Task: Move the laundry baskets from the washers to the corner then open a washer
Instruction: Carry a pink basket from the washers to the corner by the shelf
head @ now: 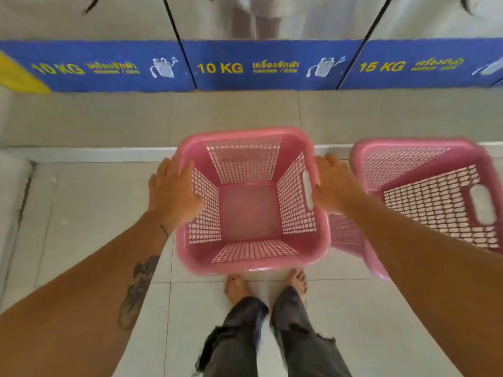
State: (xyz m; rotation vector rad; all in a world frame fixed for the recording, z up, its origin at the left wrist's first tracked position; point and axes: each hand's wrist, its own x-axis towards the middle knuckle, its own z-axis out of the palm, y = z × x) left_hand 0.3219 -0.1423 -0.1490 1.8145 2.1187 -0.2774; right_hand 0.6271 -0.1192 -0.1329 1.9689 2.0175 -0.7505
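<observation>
Head view looks straight down on a two-handed hold. The left hand lies flat against the left rim of a pink laundry basket, its fingers curled over the top edge; the right hand presses the opposite rim, beside the oval handle slot cut into that wall. Both hands are closed around the rim rather than spread free (whether the basket is lifted clear of the floor or only steadied, the picture does not settle). Between the two hands the basket stands upright and empty, its lattice walls and solid bottom in plain sight.

Just outside the right hand, touching or nearly touching the held basket's right side, a second pink basket sits tilted, its mouth tipped toward the camera and its own handle slot on the far right wall. The right forearm crosses in front of its near corner.

Below the grip, toward the person, two bare feet stand at the basket's near edge on pale floor tiles, with frayed dark trouser legs beneath them. Beyond the grip a raised tiled step carries a row of washers, whose blue bands read 10 KG, 10 KG and 15 KG from left to right.
</observation>
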